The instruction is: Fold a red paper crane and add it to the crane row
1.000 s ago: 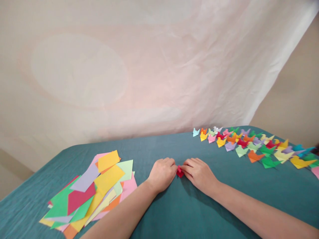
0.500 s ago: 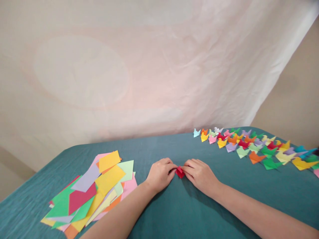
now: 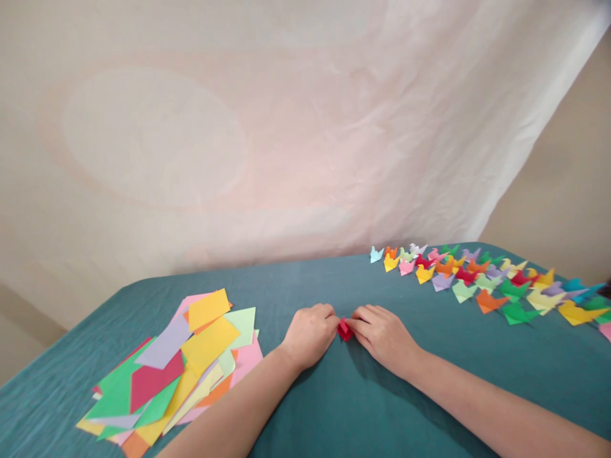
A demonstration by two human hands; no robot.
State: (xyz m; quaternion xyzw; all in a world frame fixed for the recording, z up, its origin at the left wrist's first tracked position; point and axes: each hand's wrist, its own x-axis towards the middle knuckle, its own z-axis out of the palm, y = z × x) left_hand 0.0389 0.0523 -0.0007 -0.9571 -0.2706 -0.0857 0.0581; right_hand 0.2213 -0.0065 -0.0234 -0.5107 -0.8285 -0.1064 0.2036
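A small folded piece of red paper (image 3: 344, 329) lies on the teal cloth (image 3: 363, 394) in the middle of the table. My left hand (image 3: 310, 334) pinches it from the left with curled fingers. From the right, my right hand (image 3: 382, 334) grips the same piece between its fingertips. Both forearms rest low on the cloth. Most of the red paper is hidden between the fingers.
A loose heap of coloured paper squares (image 3: 172, 366) lies at the front left. Rows of several folded paper figures (image 3: 482, 277) in many colours run along the far right of the table. A creased pale sheet (image 3: 267, 133) hangs behind the table.
The hands have stayed together over the red paper with only slight finger movement. The view has shifted a little.
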